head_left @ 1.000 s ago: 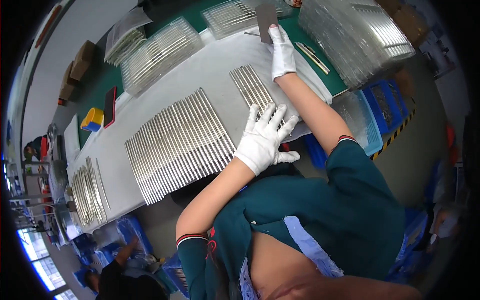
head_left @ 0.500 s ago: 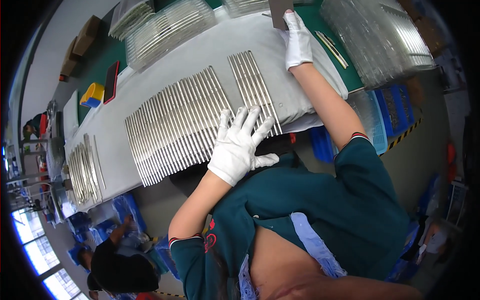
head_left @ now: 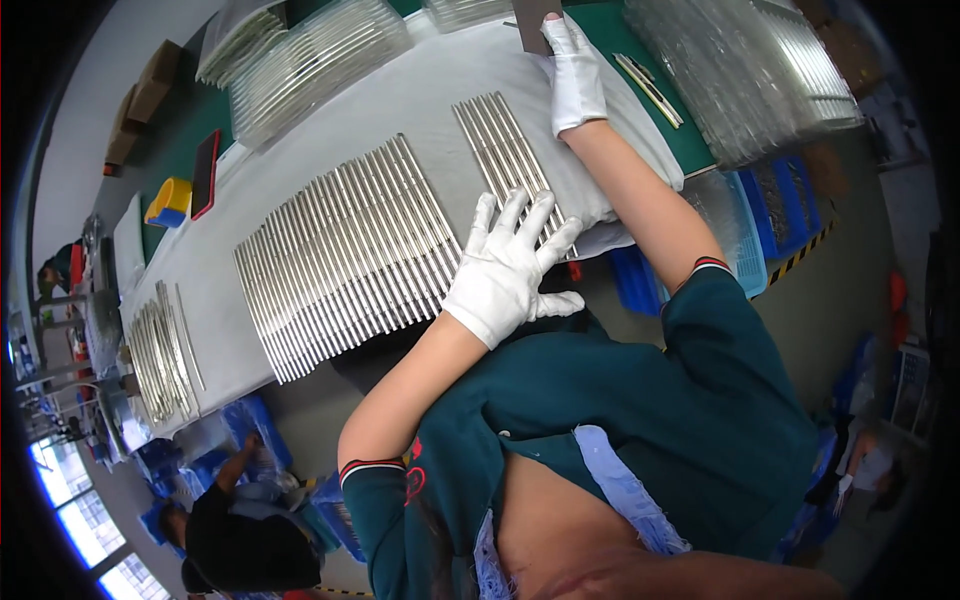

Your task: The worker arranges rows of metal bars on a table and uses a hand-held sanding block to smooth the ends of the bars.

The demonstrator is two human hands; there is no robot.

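Your left hand (head_left: 505, 272), gloved in white, lies spread and flat on the near end of a short group of metal rods (head_left: 505, 160), fingers fanned apart and closed on nothing, while your right hand (head_left: 575, 75), also gloved, reaches to the far side of the bench and presses on a dark flat card (head_left: 532, 22) at the edge of the white cloth (head_left: 400, 95); whether its fingers pinch that card cannot be made out. The two hands are well apart, one near you, one at the back of the table. The rods lie side by side on the cloth, just beside a much longer row of rods (head_left: 345, 255) that stretches off to your left, and a further bundle (head_left: 160, 350) sits at the table's left end. They look thin, stiff and polished, light singly but likely to roll and slide as a group, and the smooth finish could slip under cotton gloves, so flat pressure across many at once, or a pinch near the ends, seems the surest hold. Clear ribbed trays (head_left: 310, 50) are stacked at the back on the green mat (head_left: 180, 150), more of them (head_left: 750, 70) at your right. A yellow and blue block (head_left: 168, 200) rests by a red-edged phone (head_left: 205, 172), and another person (head_left: 245, 530) works below the table's left end.
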